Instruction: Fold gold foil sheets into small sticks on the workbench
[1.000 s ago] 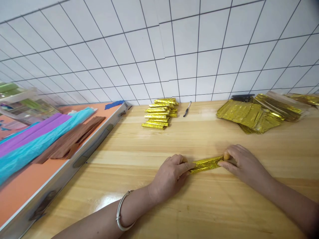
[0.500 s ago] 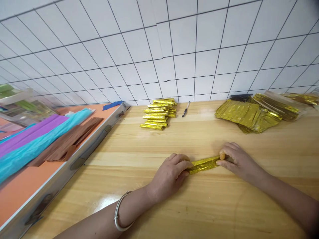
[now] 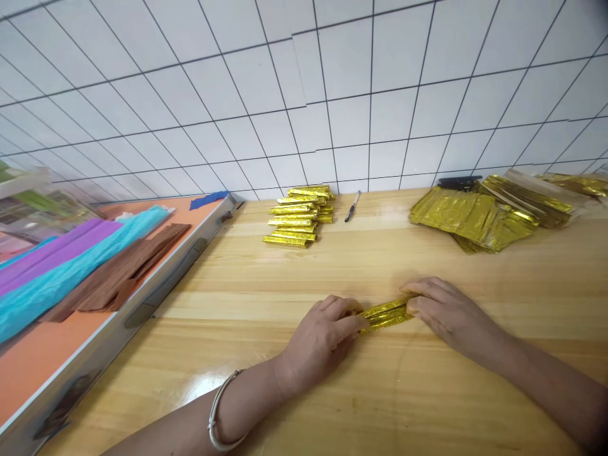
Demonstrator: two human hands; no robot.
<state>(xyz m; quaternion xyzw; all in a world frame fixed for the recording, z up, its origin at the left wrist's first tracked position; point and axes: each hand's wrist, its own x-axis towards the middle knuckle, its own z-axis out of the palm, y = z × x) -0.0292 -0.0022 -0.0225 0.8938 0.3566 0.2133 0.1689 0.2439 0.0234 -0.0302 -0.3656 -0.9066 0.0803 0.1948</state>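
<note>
A narrow strip of gold foil (image 3: 387, 314), creased lengthwise, lies on the wooden table between my two hands. My left hand (image 3: 325, 335) is closed on its left end, with thumb in front and fingers behind. At the other end, my right hand (image 3: 444, 311) pinches the strip between thumb and fingers. Both ends of the foil are hidden under my fingers. A silver bangle (image 3: 219, 415) circles my left wrist.
Folded gold foil strips (image 3: 299, 218) are stacked near the wall, with a pen (image 3: 352, 208) to their right. Flat gold foil sheets (image 3: 475, 218) lie at back right beside a black object (image 3: 458, 183). On the left, an orange-lined tray (image 3: 114, 323) holds purple, turquoise and brown crepe paper.
My right hand has shifted its grip slightly left along the foil, its fingers now straighter behind the edge. The strip shows more lengthwise folds. The view has shifted slightly.
</note>
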